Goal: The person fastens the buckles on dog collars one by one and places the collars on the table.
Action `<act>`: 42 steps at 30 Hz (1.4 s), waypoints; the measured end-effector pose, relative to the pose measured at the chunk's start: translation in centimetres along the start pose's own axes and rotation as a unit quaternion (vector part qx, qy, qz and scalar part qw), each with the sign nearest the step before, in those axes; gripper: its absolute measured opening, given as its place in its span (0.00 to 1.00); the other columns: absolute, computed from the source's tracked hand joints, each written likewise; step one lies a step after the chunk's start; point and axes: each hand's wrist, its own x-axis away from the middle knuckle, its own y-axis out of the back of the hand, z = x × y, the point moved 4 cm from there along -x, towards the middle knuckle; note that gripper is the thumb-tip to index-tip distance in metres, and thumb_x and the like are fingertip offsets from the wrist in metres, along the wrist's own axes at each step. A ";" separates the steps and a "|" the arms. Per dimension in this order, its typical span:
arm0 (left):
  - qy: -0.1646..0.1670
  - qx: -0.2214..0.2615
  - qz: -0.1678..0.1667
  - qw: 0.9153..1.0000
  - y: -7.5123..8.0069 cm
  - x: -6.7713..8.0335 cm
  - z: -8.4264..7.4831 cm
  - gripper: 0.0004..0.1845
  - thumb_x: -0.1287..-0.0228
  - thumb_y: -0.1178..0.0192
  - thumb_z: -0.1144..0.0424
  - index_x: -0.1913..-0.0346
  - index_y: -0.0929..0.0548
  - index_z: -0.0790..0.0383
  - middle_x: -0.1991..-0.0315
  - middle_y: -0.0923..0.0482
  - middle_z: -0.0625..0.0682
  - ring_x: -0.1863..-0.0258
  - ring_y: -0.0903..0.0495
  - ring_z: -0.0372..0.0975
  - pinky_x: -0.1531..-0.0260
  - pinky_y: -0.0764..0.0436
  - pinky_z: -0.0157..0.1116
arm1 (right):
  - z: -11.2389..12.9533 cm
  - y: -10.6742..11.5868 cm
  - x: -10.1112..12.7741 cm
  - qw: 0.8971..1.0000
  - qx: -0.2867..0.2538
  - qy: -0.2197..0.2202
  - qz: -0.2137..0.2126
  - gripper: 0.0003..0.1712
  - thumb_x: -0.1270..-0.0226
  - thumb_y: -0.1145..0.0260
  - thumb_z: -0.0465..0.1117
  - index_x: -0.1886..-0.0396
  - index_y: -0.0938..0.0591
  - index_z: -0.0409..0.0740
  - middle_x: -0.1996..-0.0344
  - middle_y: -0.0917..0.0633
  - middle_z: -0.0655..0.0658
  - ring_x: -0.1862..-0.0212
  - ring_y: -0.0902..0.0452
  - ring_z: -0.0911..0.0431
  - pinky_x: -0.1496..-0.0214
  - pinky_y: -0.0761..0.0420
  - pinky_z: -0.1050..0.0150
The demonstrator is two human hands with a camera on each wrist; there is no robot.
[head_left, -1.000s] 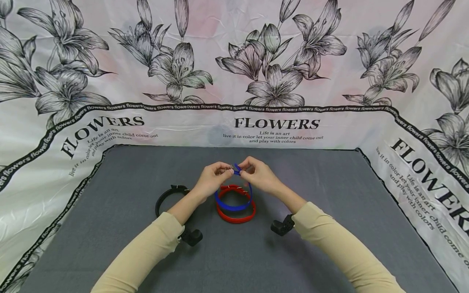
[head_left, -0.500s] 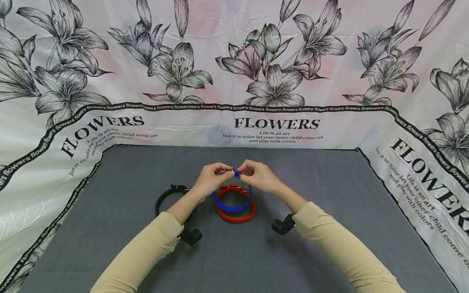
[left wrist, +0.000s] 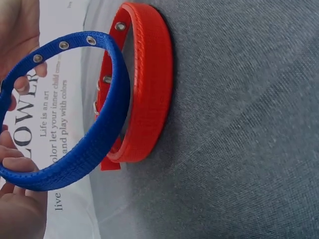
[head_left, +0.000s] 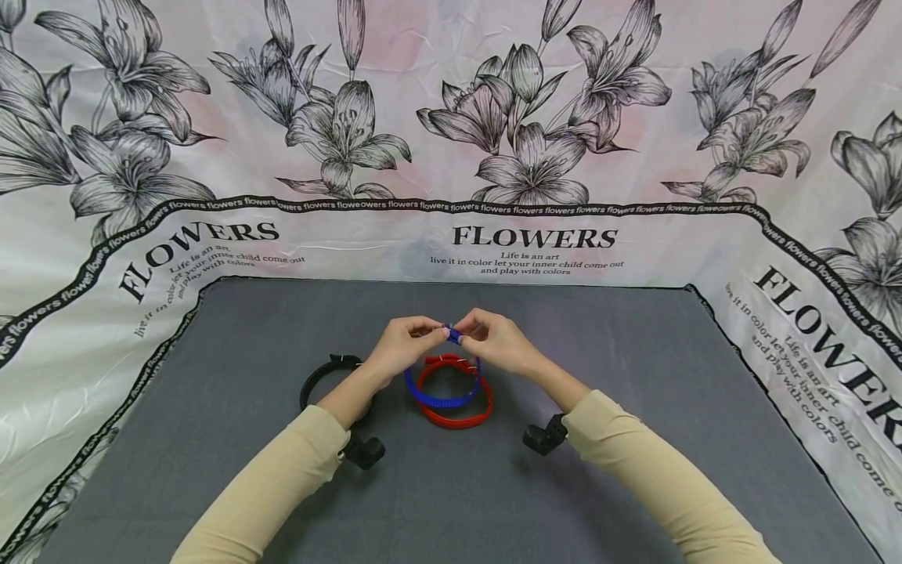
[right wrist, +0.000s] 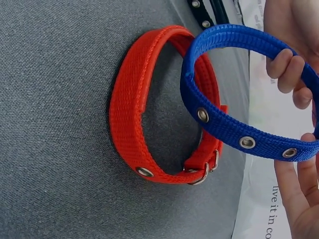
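At the centre of the frame, above the grey worktop (head_left: pixel 634 376), your left hand (head_left: pixel 400 345) and right hand (head_left: pixel 496 342) meet, fingertips curled and pinching the top of the blue collar (head_left: pixel 440 395). Its loop hangs lifted, overlapping the red collar (head_left: pixel 461 415), which lies flat on the worktop just below. A black collar (head_left: pixel 317 380) lies to the left, partly behind your left forearm. Flower-printed cloth (head_left: pixel 535 157) fills the upper frame.
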 end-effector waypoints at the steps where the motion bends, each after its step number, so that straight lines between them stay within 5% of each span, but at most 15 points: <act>1: 0.001 -0.003 0.001 1.000 0.0 0.0 0.0 0.15 0.40 0.40 0.50 0.58 0.16 0.55 0.65 0.20 0.51 0.60 0.26 0.57 0.65 0.25 0.46 | -0.1 0.0 0.0 1.000 0.000 -0.002 -0.002 0.08 0.39 0.39 0.38 0.59 0.22 0.48 0.69 0.17 0.45 0.68 0.20 0.42 0.69 0.23 0.61; 15: -0.018 0.013 -0.027 0.999 0.0 0.1 -0.6 0.11 0.39 0.39 0.53 0.57 0.17 0.53 0.59 0.20 0.50 0.60 0.22 0.53 0.60 0.24 0.53 | 0.0 0.0 0.1 1.000 0.019 0.009 -0.017 0.10 0.37 0.38 0.42 0.56 0.22 0.48 0.61 0.18 0.46 0.62 0.22 0.53 0.63 0.23 0.62; 27: -0.008 0.106 -0.077 0.991 0.4 -0.1 -0.7 0.11 0.32 0.49 0.59 0.53 0.26 0.61 0.61 0.22 0.57 0.60 0.19 0.52 0.59 0.21 0.50 | -0.5 0.0 0.0 0.999 0.024 0.006 -0.023 0.11 0.37 0.38 0.40 0.56 0.23 0.46 0.63 0.20 0.46 0.64 0.23 0.55 0.67 0.23 0.64; 35: -0.004 0.128 -0.076 0.989 0.1 0.0 -0.8 0.14 0.28 0.55 0.60 0.49 0.31 0.66 0.58 0.24 0.61 0.56 0.21 0.55 0.58 0.21 0.50 | -0.3 0.1 0.0 0.999 0.036 0.001 -0.032 0.10 0.36 0.39 0.40 0.56 0.23 0.46 0.63 0.20 0.47 0.62 0.23 0.54 0.66 0.24 0.63; 42: -0.016 0.113 -0.047 0.992 0.0 0.0 -0.7 0.14 0.35 0.44 0.57 0.52 0.24 0.63 0.60 0.20 0.57 0.60 0.18 0.49 0.60 0.20 0.47 | -0.2 0.1 0.1 0.999 0.031 0.010 -0.038 0.09 0.36 0.39 0.40 0.56 0.23 0.46 0.63 0.19 0.46 0.63 0.23 0.55 0.64 0.24 0.63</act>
